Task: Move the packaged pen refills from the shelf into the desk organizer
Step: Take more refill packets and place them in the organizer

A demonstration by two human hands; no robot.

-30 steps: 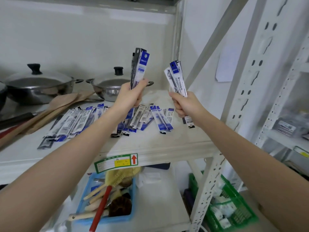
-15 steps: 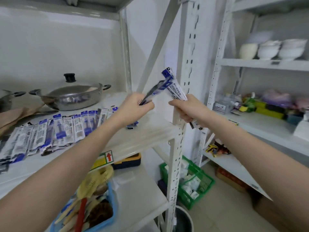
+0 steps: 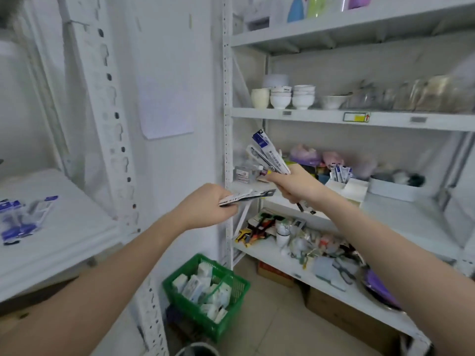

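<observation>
Head view, looking down over 2 bare forearms in a narrow aisle between white metal shelving units. The left hand [image 3: 205, 205] is curled around a thin bundle of packaged pen refills [image 3: 248, 197], which lies nearly flat and points right. The right hand [image 3: 290, 182], just beside it and slightly higher, grips a fanned bundle of blue-and-white refill packets [image 3: 267, 152] tilted up and to the left. Both hands hang in open air in front of the right unit's perforated upright post [image 3: 227, 124]. Behind the right hand, on that unit's middle shelf, sits a white desk organizer [image 3: 354, 188] with a few refill packets [image 3: 340, 173] standing in its left compartment. More refill packets [image 3: 23, 219] lie on the left shelf's white board [image 3: 64, 242], near its outer edge. A green plastic basket [image 3: 185, 304] stands on the tiled floor between the 2 units.
</observation>
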